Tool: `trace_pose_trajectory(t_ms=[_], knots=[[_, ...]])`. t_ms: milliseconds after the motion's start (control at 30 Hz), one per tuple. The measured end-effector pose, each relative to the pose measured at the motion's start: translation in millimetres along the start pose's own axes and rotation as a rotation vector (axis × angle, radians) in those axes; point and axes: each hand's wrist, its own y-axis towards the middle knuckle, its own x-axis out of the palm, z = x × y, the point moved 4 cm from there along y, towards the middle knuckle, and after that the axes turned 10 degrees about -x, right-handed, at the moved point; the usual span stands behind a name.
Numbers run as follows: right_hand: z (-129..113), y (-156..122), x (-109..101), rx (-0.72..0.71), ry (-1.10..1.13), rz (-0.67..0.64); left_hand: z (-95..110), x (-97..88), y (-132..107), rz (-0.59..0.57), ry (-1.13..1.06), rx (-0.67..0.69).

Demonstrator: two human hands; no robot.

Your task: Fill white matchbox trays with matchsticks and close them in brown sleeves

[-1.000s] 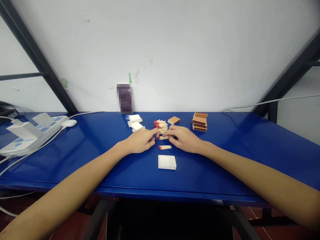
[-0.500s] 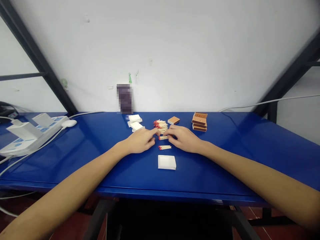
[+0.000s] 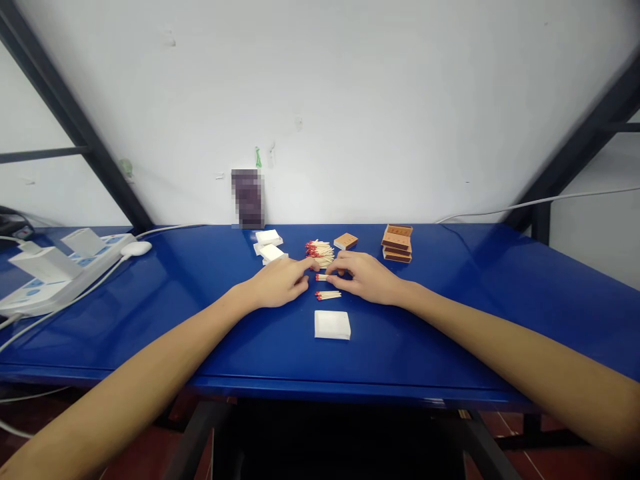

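Observation:
A heap of red-headed matches lies in the middle of the blue table. My left hand is at the heap's near left side, index finger reaching to its edge and thumb held apart; nothing shows in its grip. Just in front of the heap is a small row of matches. The thumb and index finger of my right hand close on the row's right end and partly hide it. Closer to me lies another small group of matches. A white matchbox tray rests nearest the front edge.
White trays are stacked beyond my left hand. A brown matchbox lies behind the heap, and brown matchbox sleeves are stacked to the right. A power strip with chargers and cables occupies the table's left end.
My right thumb has moved left, closer to the index finger, and now covers more of the small match row. My left hand has barely moved. The whole view has shifted slightly.

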Motion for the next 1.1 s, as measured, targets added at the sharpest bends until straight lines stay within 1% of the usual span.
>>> trace_pose_trajectory(t_ms=[200,333,533,733,933,1100], knots=[[0.3,0.3,-0.7,0.019,0.047,0.018,-1.8,-1.6,0.4,-0.01,-0.051,-0.044],[-6.2,1.1,-2.5,-0.01,0.074,0.014,-1.3,-1.3,0.6,-0.004,-0.056,-0.045],[-14.3,0.5,-2.3,-0.034,0.127,-0.034,-1.2,-1.0,1.1,0.023,-0.06,-0.068],[-16.2,-0.4,-5.0,-0.037,0.155,-0.038,-0.9,-1.4,1.1,0.009,-0.061,-0.067],[-21.2,-1.1,-7.7,-0.066,0.154,-0.09,-0.2,-1.1,1.6,0.019,-0.034,-0.054],[-20.0,-1.0,-6.5,-0.046,0.15,-0.079,-1.1,0.0,2.2,0.022,-0.028,-0.05]])
